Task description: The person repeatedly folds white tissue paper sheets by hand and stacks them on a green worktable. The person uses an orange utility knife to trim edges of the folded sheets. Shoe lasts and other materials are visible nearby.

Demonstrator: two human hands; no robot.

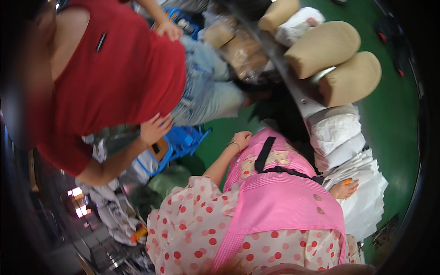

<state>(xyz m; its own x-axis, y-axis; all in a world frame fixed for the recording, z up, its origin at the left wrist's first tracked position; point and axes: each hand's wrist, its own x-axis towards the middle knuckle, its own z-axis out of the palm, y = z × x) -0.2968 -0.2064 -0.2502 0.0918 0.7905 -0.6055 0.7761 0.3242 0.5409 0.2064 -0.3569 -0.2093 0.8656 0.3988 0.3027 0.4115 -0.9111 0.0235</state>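
My left hand (240, 139), with a bracelet at its wrist, rests at the side of my pink checked apron (288, 211). Its fingers bend loosely over the edge, and I see nothing held in them. On a stack of white layered sheets (362, 195) to my right lies my right hand (344, 189), an orange cover on one finger. Its fingers are extended, with nothing gripped. Just beyond it is a white wrapped bundle (337, 133). Farther off, two beige rounded pieces (323, 48) lie side by side on a narrow metal bench (300, 94). The picture is somewhat blurred.
A person in a red top (119, 68) stands at the left, close to my left arm. Behind them is a blue frame (183, 142). Plastic-wrapped brown pieces (245, 52) lie near the bench. Green floor (396, 123) shows at the right.
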